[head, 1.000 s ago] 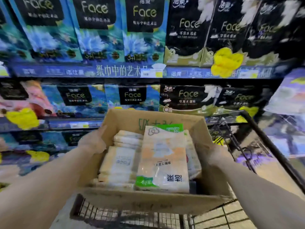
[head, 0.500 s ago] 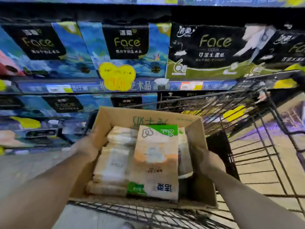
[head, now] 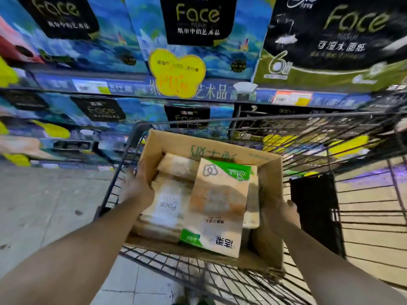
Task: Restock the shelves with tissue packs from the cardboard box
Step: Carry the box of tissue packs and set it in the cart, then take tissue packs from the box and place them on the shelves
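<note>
1. Stocked shelves (head: 198, 89) stand behind the cart (head: 330, 137).
2. Inside the cart sits the cardboard box (head: 267, 216), full of tissue packs (head: 220, 208).
3. Left hand (head: 137, 188) and right hand (head: 284, 214) grip its sides; restocking seems unstarted.

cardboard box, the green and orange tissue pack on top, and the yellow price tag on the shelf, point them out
cardboard box (head: 269, 194), head view, on its bare right wall
green and orange tissue pack (head: 220, 205), head view, on the middle of its orange face
yellow price tag (head: 177, 72), head view, on its centre
</note>
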### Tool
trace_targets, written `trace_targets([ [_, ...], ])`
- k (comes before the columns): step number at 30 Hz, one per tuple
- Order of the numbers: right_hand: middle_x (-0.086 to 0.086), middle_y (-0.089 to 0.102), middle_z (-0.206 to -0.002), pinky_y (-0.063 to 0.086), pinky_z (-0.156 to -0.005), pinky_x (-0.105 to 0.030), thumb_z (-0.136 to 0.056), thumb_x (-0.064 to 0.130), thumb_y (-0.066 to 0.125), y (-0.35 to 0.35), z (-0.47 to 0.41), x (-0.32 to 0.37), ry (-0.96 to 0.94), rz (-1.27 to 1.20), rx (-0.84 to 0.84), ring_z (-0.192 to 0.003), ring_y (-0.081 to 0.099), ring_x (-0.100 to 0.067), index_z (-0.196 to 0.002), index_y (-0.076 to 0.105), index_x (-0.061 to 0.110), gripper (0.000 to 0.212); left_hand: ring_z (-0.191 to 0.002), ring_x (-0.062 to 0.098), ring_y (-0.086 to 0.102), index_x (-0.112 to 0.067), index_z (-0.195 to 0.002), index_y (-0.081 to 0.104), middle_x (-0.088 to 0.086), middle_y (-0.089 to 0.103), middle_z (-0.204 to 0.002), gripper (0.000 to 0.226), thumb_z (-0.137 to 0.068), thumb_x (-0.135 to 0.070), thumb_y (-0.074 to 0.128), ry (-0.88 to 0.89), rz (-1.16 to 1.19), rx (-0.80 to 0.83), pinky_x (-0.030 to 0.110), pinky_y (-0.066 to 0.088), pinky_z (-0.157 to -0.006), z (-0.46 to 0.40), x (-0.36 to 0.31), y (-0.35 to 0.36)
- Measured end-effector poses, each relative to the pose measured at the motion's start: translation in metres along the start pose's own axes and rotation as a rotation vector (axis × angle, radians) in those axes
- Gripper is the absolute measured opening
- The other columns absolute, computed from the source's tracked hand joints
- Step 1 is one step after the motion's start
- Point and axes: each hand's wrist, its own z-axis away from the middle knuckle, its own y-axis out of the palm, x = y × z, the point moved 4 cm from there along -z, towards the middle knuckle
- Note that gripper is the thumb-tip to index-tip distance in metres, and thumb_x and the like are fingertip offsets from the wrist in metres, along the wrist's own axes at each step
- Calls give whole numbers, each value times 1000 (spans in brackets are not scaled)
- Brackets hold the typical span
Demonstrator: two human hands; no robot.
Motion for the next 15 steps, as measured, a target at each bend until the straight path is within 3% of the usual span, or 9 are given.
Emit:
trace_targets([
  [3,-18,47,-137,36,-101,-44,-96,30,45,10,5,2,-85,-15,-176,-124,41,-37,-131,51,12,40,-134,38,29,-19,-146,30,14,27,-151,64,-88,-23,57,161,-26,-161,46,28,-110,27,-24,3],
  [5,-11,60,-125,37,-95,-37,-95,36,42,22,4,6,-172,83,-204,-119,45,-33,-121,59,21,35,-133,34,32,-21,-147,31,12,34,-149,62,-91,-30,55,253,4,-113,42,29,-108,40,-43,17],
  [7,-4,59,-130,32,-102,-37,-96,42,38,31,4,8,-176,114,-176,-129,38,-30,-121,61,29,36,-134,29,35,-23,-151,22,6,36,-149,64,-95,-38,49,288,33,28,39,32,-106,48,-61,38],
  [9,-1,41,-148,17,-115,-44,-98,49,27,40,10,8,-177,151,-133,-142,18,-30,-130,52,33,44,-124,28,48,-23,-152,16,6,46,-142,69,-95,-44,48,150,237,279,38,43,-96,44,-66,65],
  [12,0,6,-162,-5,-117,-50,-100,50,19,66,15,9,-256,256,32,-148,-8,-29,-150,22,35,52,-104,25,61,-21,-138,47,7,62,-123,51,-91,-42,51,15,437,528,38,52,-89,49,-69,89],
  [13,0,6,-162,-2,-118,-48,-99,53,18,76,17,11,-249,183,113,-149,-5,-28,-151,18,31,56,-101,23,62,-22,-130,56,6,64,-119,42,-91,-38,53,13,464,571,35,53,-87,51,-71,91],
  [15,-3,22,-158,16,-118,-44,-91,68,17,89,22,17,-216,-38,248,-145,19,-30,-149,23,26,72,-99,20,60,-21,-121,61,5,63,-115,30,-93,-29,56,9,536,629,26,50,-76,54,-75,87],
])
